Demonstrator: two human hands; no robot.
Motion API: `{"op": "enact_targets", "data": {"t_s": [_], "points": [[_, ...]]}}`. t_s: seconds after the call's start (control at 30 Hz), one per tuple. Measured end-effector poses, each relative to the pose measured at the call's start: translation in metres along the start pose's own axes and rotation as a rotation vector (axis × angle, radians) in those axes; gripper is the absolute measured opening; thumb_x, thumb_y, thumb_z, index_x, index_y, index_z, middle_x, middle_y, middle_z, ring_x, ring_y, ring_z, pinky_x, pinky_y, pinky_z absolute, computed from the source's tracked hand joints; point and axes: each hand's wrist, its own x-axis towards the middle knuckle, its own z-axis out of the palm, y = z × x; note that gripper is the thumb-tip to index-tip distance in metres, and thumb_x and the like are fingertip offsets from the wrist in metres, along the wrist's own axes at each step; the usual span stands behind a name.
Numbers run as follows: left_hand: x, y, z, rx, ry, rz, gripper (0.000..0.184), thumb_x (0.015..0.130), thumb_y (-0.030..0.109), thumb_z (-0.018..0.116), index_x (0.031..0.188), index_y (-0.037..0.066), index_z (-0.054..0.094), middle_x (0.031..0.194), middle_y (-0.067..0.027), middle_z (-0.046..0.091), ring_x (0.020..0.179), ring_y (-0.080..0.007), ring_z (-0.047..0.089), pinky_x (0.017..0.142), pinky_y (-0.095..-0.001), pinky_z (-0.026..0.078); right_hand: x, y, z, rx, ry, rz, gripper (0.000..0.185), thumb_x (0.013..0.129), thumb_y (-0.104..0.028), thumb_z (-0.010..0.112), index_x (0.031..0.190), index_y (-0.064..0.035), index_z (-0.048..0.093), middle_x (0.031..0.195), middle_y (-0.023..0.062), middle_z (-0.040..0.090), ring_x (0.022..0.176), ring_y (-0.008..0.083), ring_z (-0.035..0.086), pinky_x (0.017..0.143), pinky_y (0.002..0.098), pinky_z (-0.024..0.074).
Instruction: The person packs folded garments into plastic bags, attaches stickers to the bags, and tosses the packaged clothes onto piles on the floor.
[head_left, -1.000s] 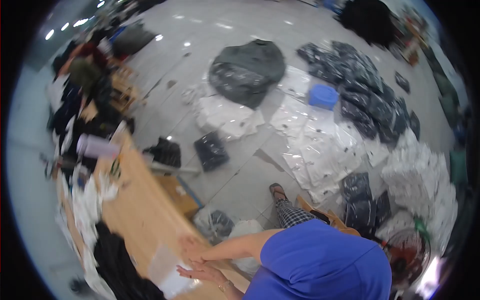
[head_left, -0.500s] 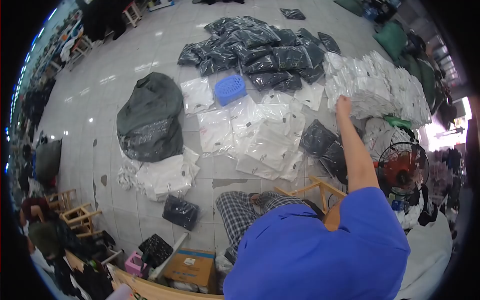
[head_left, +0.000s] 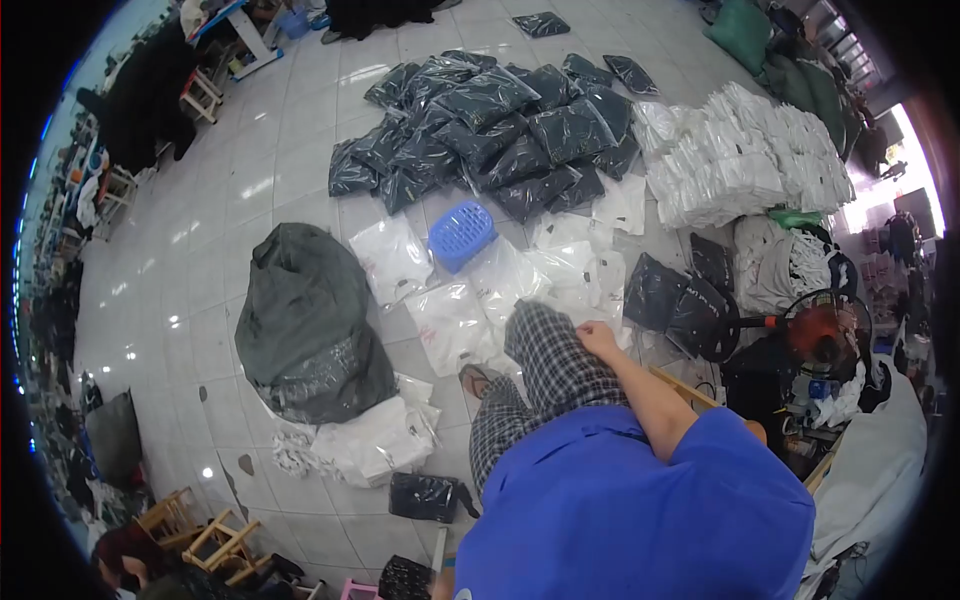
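Observation:
My right hand [head_left: 598, 340] is at the knee of my plaid trousers [head_left: 560, 350], touching or close beside the cloth. Its fingers look curled, and whatever may be in them is hidden. My left hand is out of sight, with the blue shirt [head_left: 640, 510] filling the lower part of the view. Beyond my knee lie white garments in clear plastic bags [head_left: 450, 325], spread on the floor. A blue plastic basket [head_left: 461, 235] sits tilted among them. To the right of my hand are dark bagged garments [head_left: 655, 290].
Ahead is a heap of dark bagged garments [head_left: 490, 130]. White bagged stacks [head_left: 740, 155] stand to its right. A large dark green sack [head_left: 310, 320] stands at left beside folded white garments [head_left: 375, 440]. A fan [head_left: 825, 335] is at right. Wooden stools [head_left: 225, 545] and another person [head_left: 125, 555] appear lower left.
My right hand has drawn back from the white bagged stack to my knee. The view has shifted, and my legs now cover part of the white bagged garments.

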Motion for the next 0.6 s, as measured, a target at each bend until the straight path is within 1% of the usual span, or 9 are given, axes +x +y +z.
{"op": "enact_targets", "data": {"t_s": [0.07, 0.1, 0.13, 0.17, 0.33, 0.47, 0.53, 0.57, 0.6], "points": [[0.101, 0.025, 0.01, -0.419, -0.008, 0.324, 0.052, 0.093, 0.038, 0.053, 0.107, -0.012, 0.058, 0.102, -0.0226, 0.062, 0.098, -0.0349, 0.059, 0.087, -0.0395, 0.047, 0.036, 0.01, -0.008, -0.002, 0.023, -0.015, 0.024, 0.081, -0.022, 0.063, 0.097, -0.0054, 0.07, 0.077, 0.0088, 0.068, 0.071, 0.0209, 0.067, 0.056, 0.0287, 0.0507], [0.166, 0.092, 0.013, -0.83, -0.424, 0.006, 0.053, 0.094, 0.038, 0.051, 0.12, -0.008, 0.053, 0.118, -0.0196, 0.057, 0.112, -0.0275, 0.054, 0.093, -0.0356, 0.042, 0.036, -0.025, -0.029, 0.22, -0.077, 0.287, 0.026, 0.083, -0.024, 0.062, 0.099, -0.0041, 0.068, 0.08, 0.0107, 0.068, 0.07, 0.0205, 0.067, 0.053, 0.0306, 0.0513], [0.177, 0.191, -0.011, -1.053, -0.514, -0.032, 0.054, 0.095, 0.041, 0.05, 0.132, 0.001, 0.047, 0.136, -0.0172, 0.048, 0.125, -0.0249, 0.046, 0.098, -0.0377, 0.038, 0.051, -0.029, -0.032, 0.237, -0.084, 0.319, 0.027, 0.084, -0.024, 0.061, 0.1, -0.0036, 0.068, 0.082, 0.0113, 0.068, 0.07, 0.0203, 0.066, 0.052, 0.0309, 0.0515], [0.197, 0.269, -0.015, -1.09, -0.572, 0.225, 0.052, 0.095, 0.043, 0.05, 0.134, 0.009, 0.045, 0.13, -0.0108, 0.051, 0.123, -0.0249, 0.048, 0.098, -0.0406, 0.039, 0.07, -0.031, -0.037, 0.252, -0.092, 0.346, 0.028, 0.084, -0.024, 0.061, 0.101, -0.0031, 0.067, 0.083, 0.0119, 0.067, 0.07, 0.02, 0.066, 0.051, 0.0312, 0.0517], [0.138, 0.592, -0.052, -0.908, -0.532, 0.791, 0.032, 0.096, 0.025, 0.055, 0.12, 0.004, 0.059, 0.108, -0.0043, 0.061, 0.096, -0.0121, 0.055, 0.085, -0.0253, 0.043, 0.201, -0.084, -0.032, 0.469, -0.162, 0.428, 0.036, 0.085, -0.025, 0.06, 0.113, -0.0031, 0.059, 0.092, 0.013, 0.066, 0.068, 0.0196, 0.066, 0.056, 0.0305, 0.0537], [0.021, 0.723, 0.003, -0.705, -0.741, 0.775, 0.029, 0.096, 0.017, 0.055, 0.119, -0.001, 0.058, 0.108, -0.009, 0.065, 0.098, -0.0137, 0.058, 0.086, -0.0281, 0.046, 0.352, -0.133, -0.002, 0.372, -0.228, 0.322, 0.024, 0.085, -0.027, 0.06, 0.098, -0.0078, 0.067, 0.08, 0.0089, 0.067, 0.057, 0.0167, 0.065, 0.046, 0.0281, 0.0507], [-0.044, 0.75, 0.095, -0.591, -0.809, 0.881, 0.036, 0.091, 0.014, 0.061, 0.124, 0.001, 0.056, 0.113, -0.0111, 0.064, 0.098, -0.0162, 0.06, 0.087, -0.0302, 0.047, 0.406, -0.156, 0.008, 0.151, -0.231, 0.105, 0.025, 0.082, -0.028, 0.062, 0.091, -0.006, 0.07, 0.084, 0.0129, 0.069, 0.064, 0.0221, 0.067, 0.063, 0.0348, 0.0536], [-0.085, 0.767, 0.107, -0.554, -0.963, 0.982, 0.043, 0.09, 0.015, 0.063, 0.129, 0.003, 0.051, 0.116, -0.0153, 0.063, 0.101, -0.0148, 0.059, 0.089, -0.0302, 0.046, 0.411, -0.18, -0.003, 0.066, -0.202, 0.044, 0.027, 0.081, -0.029, 0.061, 0.092, -0.0053, 0.069, 0.086, 0.0144, 0.069, 0.077, 0.0276, 0.067, 0.074, 0.0369, 0.0519], [-0.118, 0.777, 0.127, -0.44, -1.363, 0.793, 0.055, 0.089, 0.023, 0.064, 0.136, 0.004, 0.043, 0.132, -0.0265, 0.05, 0.118, -0.0254, 0.052, 0.098, -0.0352, 0.041, 0.421, -0.175, -0.001, 0.051, -0.217, 0.044, 0.027, 0.081, -0.029, 0.061, 0.092, -0.0054, 0.069, 0.087, 0.0148, 0.069, 0.08, 0.0288, 0.067, 0.075, 0.0372, 0.0517]]}}
